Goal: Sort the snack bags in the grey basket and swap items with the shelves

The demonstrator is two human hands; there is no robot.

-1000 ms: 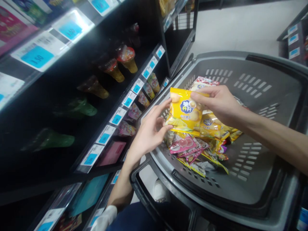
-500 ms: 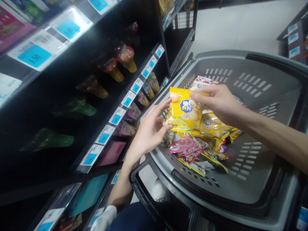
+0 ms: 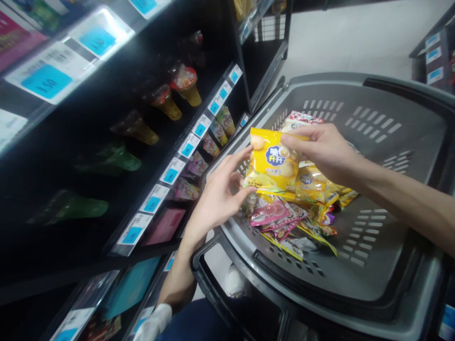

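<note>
A small yellow snack packet point(image 3: 273, 163) with a blue badge is held up above the shopping basket, its printed front facing me. My right hand point(image 3: 323, 149) pinches its upper right side, thumb on the front. At the left edge my left hand point(image 3: 225, 187) grips the packet between thumb and fingers. Underneath, the grey basket point(image 3: 391, 189) holds several more snack packets: pink ones point(image 3: 270, 213), yellow ones point(image 3: 311, 182) and a red-and-white one point(image 3: 302, 119) toward the far side.
Dark shelving point(image 3: 106, 142) runs along my left, with blue-and-white price tags point(image 3: 170, 175) on its edges. Cone-shaped cups point(image 3: 186, 83) lie on one shelf. A black basket handle point(image 3: 234, 289) is nearest my body, beside a white shoe point(image 3: 237, 280). Another shelf point(image 3: 439, 57) stands at the far right.
Both hands and the yellow packet keep almost the same position. The view has shifted very slightly, so the shelf tags sit a little further left.
</note>
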